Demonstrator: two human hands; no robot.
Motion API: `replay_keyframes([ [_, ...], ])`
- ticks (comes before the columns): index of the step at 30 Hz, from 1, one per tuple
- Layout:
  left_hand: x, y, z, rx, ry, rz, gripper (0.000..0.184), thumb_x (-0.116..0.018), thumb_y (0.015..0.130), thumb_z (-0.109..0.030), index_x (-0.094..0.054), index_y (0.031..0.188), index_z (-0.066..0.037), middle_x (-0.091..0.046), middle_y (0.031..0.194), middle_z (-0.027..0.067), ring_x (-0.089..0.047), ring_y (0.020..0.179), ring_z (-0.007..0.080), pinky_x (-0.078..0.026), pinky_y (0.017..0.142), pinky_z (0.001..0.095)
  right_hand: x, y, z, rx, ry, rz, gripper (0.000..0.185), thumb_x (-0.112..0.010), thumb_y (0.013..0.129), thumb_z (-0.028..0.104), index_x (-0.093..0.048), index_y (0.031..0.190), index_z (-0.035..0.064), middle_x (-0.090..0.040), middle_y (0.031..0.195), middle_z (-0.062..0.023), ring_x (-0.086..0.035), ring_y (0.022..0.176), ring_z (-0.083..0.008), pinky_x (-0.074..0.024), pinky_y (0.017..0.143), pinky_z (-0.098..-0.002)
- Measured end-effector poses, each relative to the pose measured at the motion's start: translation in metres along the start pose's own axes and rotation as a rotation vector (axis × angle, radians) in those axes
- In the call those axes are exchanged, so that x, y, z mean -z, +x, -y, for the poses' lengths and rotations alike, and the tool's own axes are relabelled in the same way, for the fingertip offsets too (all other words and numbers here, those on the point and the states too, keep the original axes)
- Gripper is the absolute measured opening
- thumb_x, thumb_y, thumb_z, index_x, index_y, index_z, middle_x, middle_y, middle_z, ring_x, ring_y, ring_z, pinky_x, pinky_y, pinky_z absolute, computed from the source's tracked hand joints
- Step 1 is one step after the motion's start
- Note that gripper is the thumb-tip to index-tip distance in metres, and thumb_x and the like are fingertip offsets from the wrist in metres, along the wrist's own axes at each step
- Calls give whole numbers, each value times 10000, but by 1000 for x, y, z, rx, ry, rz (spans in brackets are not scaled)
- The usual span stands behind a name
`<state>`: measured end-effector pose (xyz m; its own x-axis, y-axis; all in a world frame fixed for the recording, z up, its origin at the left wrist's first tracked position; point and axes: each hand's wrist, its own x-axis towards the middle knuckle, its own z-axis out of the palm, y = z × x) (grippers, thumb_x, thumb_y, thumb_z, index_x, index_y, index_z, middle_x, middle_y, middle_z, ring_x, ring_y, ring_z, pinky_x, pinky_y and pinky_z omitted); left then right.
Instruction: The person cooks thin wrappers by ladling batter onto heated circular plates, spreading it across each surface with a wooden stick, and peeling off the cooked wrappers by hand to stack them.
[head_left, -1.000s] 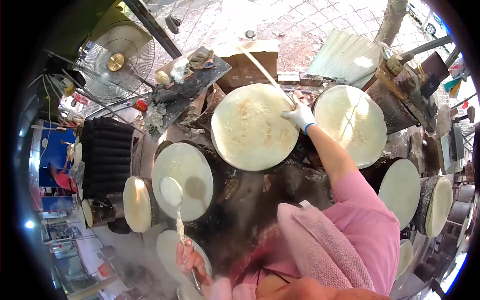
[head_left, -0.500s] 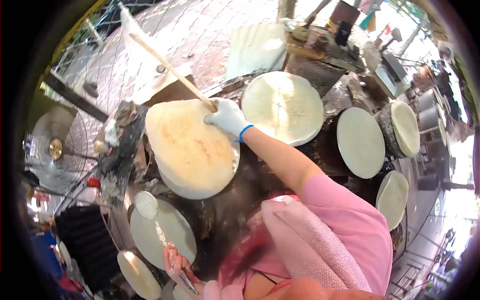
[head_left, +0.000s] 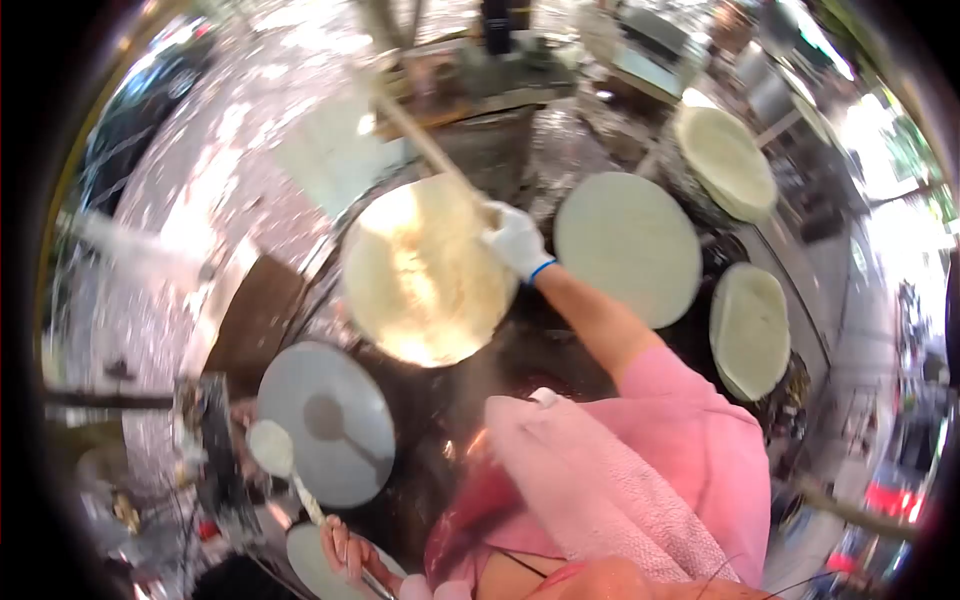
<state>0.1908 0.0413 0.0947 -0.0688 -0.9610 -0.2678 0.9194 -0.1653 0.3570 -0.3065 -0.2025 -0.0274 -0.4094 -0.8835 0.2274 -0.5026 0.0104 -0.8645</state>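
Observation:
My gloved right hand (head_left: pixel 515 240) is closed around a long pale stick (head_left: pixel 425 140). The stick crosses the upper right edge of a pale, browned flatbread (head_left: pixel 420 280) on a round plate. The fingertips are close to the flatbread's edge, and sunlight falls across its middle. At the lower left my bare left hand (head_left: pixel 348 555) grips the handle of a batter-coated ladle (head_left: pixel 270 447). The ladle's bowl hangs at the left edge of a bare grey round griddle (head_left: pixel 325 400) and casts a shadow on it.
Right of the flatbread is a pale batter-covered griddle (head_left: pixel 628 250). Two more rounds, an upper one (head_left: pixel 725 160) and a lower one (head_left: pixel 750 330), stand further right. Another pale round (head_left: pixel 320 565) is partly behind my left hand. A brown box (head_left: pixel 255 325) stands at the left.
The view has turned right. The large flatbread raised by my right hand has left its griddle, whose grey surface now shows. My right hand and stick have moved to the neighbouring round.

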Motion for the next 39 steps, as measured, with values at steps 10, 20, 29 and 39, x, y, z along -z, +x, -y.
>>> replay_keyframes([
  [10,-62,112,100,487,149,73,399,-241,1086,-283,-336,1212,84,-462,775,51,-453,420,115,-302,438,255,199,-73,29,-298,40,-141,464,-707,798,138,-602,1245,69,-700,1052,-138,-680,939,-223,-507,818,-319],
  [20,-88,126,210,902,190,267,400,-245,1086,-286,-349,1204,81,-457,768,51,-455,426,116,-311,432,253,457,-227,19,-290,-23,-635,462,-718,785,58,-607,1223,-36,-667,1091,-50,-601,953,-96,-493,854,-262],
  [29,-164,-2,352,905,261,179,377,-270,1084,-270,-392,1164,78,-457,726,46,-447,407,96,-285,394,241,627,-416,-227,-630,188,-902,427,-778,759,1,-639,1162,-24,-678,1043,-59,-628,893,-140,-519,813,-277],
  [39,-201,-103,481,919,122,219,370,-256,1082,-265,-374,1146,80,-452,705,50,-443,383,96,-274,375,229,663,-467,-336,-754,47,-778,741,-823,760,157,-470,1387,-20,-667,1180,-107,-645,963,-162,-500,881,-286],
])
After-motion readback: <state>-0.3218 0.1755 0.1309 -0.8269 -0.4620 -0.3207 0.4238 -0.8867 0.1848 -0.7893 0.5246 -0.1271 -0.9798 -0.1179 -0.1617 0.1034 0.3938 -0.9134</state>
